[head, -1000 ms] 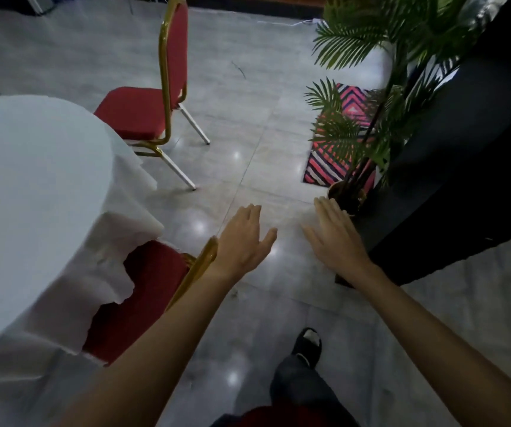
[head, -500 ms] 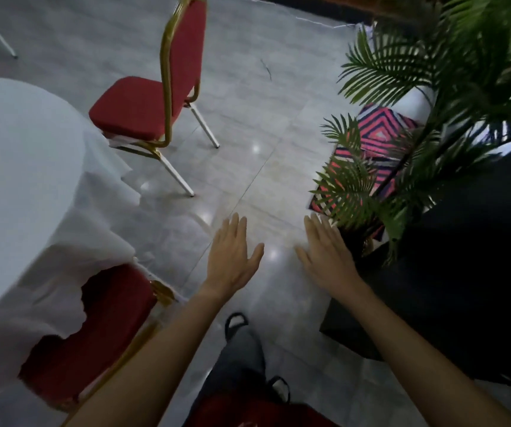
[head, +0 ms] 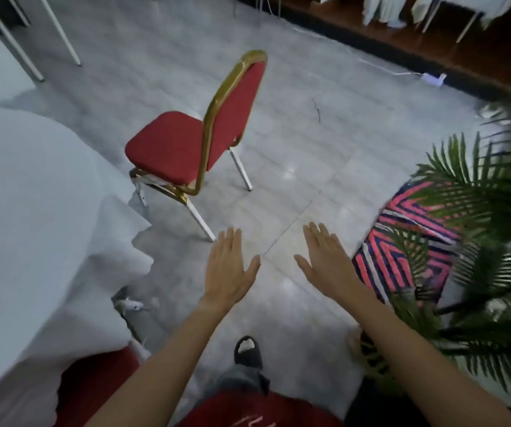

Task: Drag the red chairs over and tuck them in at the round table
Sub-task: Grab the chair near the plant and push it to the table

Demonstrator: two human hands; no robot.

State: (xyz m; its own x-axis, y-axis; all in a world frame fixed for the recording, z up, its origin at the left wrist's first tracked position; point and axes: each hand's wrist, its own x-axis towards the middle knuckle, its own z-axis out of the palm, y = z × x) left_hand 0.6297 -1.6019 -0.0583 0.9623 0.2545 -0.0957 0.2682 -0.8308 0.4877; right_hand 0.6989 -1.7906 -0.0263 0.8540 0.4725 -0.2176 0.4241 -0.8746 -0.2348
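Observation:
A red chair with a gold frame and white legs stands on the floor ahead, its seat facing the round table, which is draped in a white cloth on the left. The chair's front edge is close to the cloth. A second red chair shows as a red seat under the cloth at the bottom left. My left hand and my right hand are stretched out flat over the floor, empty, fingers apart, short of the first chair's rear leg.
A potted palm fills the right side. Beside it lies a pink and dark striped mat. White chair legs stand at the far left. A dark raised step runs along the back. My foot is on the tiles.
The view has swung up and toward the standing chair, which now lies nearer the middle. The tucked chair has slid to the bottom left corner. Both hands stay empty and flat.

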